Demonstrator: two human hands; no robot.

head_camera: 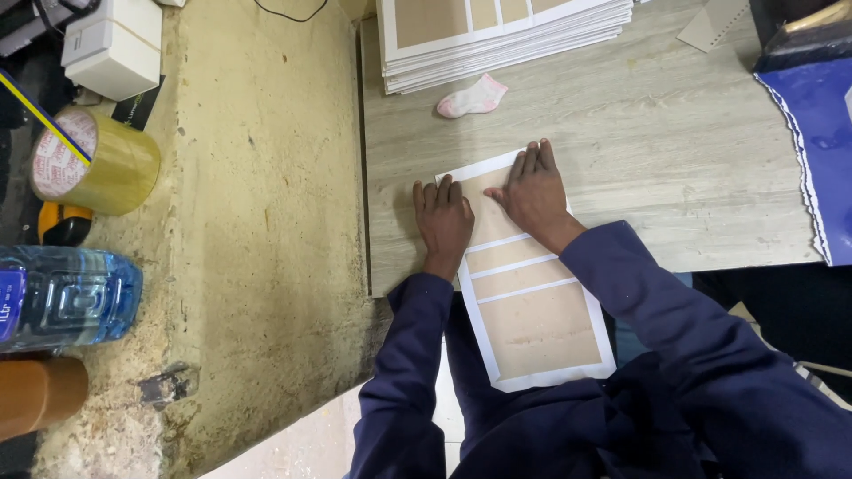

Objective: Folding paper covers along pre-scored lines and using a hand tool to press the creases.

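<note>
A flat brown card sheet with white borders and white dividing strips (532,319) lies half on the pale wooden table (674,151), its near end hanging over the table's front edge above my lap. My left hand (444,222) rests knuckles-up on the sheet's left edge, fingers curled. My right hand (532,191) lies flat on the sheet's far end, fingers together and pointing away from me. Both sleeves are dark blue.
A stack of similar card sheets (497,35) sits at the table's far edge, a small white and pink sock (472,98) in front of it. A blue torn sheet (821,151) lies at right. On the worn ledge at left: tape roll (93,160), water bottle (67,297), white box (115,44).
</note>
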